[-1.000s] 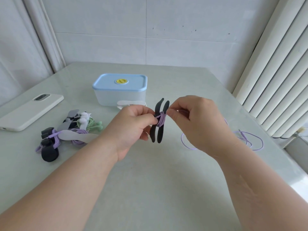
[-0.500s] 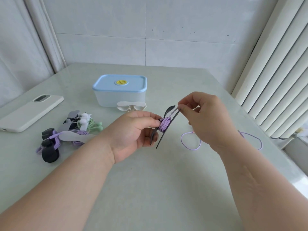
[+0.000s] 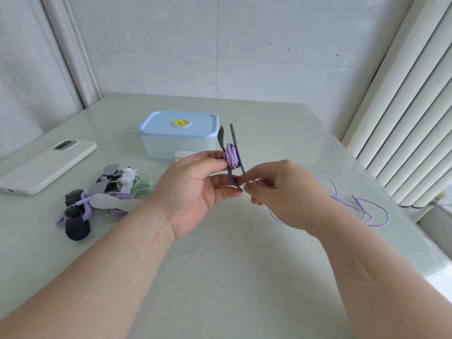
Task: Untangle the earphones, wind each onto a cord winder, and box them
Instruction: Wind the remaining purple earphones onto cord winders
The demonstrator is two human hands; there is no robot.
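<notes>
The black cord winder is held in the air above the table, with a coil of purple earphone cord seated between its two flanges. The left hand grips the winder, thumb pressed on the coil. The right hand is curled, fingertips pinching the cord at the lower flange tip. The loose loops lie on the table to the right.

Procedure: maintain light tension and guide each turn into the gap. The loops cross one another and may snag, so draw slack gradually.

Behind the winder stands the blue-lidded box, closed; the lid must come off before boxing. A white winder lies just before it. To the left sit a heap of wound earphones and a white phone
</notes>
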